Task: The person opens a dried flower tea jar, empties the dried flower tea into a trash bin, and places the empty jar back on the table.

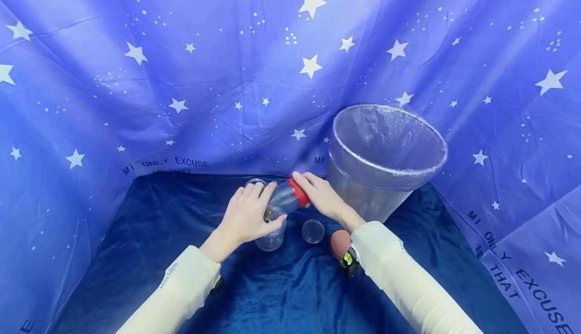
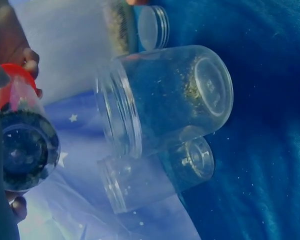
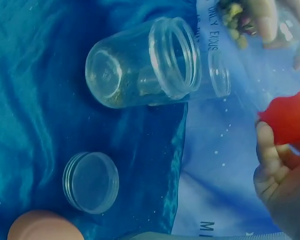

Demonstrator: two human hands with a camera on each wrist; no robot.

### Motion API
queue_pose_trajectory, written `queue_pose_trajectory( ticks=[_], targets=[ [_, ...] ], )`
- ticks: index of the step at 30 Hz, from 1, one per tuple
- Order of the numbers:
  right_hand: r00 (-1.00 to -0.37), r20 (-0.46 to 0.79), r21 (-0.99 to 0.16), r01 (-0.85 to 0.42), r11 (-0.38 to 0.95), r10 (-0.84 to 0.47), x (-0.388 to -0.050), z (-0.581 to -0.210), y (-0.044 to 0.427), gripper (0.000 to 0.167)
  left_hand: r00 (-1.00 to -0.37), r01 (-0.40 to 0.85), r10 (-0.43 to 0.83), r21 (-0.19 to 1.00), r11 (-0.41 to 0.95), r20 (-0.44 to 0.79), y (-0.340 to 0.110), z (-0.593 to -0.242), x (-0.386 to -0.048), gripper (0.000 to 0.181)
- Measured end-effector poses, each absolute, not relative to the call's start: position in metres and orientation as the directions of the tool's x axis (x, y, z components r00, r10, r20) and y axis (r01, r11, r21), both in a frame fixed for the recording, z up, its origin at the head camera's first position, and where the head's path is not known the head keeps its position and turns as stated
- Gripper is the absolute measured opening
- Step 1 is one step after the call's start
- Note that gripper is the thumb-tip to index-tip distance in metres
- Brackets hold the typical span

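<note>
Both hands hold a clear container with a red end [image 1: 283,199], tilted above an open clear jar [image 1: 271,241]. My right hand [image 1: 323,196] grips the red end [image 3: 290,117]. The left hand [image 1: 245,215] grips the clear end, its fingers over the top and side. Dried, multicoloured bits [image 3: 235,22] show through that clear end in the right wrist view. The open jar [image 2: 165,100] stands upright on the cloth with a few crumbs at its bottom. Behind it is a smaller clear jar [image 2: 145,182], also with some crumbs.
A clear round lid [image 1: 313,231] lies on the dark blue cloth [image 1: 290,293] right of the open jar. Near the right wrist sits a rounded orange-brown object [image 1: 340,243]. A mesh bin with a clear liner [image 1: 354,192] stands at back right, before a starry blue curtain [image 1: 254,71].
</note>
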State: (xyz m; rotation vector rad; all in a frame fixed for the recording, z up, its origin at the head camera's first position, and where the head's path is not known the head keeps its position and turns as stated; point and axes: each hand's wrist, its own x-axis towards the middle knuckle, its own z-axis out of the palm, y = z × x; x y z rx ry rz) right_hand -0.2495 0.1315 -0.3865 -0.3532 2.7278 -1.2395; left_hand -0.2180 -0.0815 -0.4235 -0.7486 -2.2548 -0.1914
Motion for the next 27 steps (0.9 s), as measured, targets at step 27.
queue_pose_trajectory(
  ticks=[27],
  targets=[
    [-0.984,0.072,-0.568,-0.175,0.805,-0.163,-0.247,-0.388,0.137,0.059,-0.504,0.611,0.473,-0.089,0.787,0.722,-0.062,-0.432,-0.215,0.077]
  ],
)
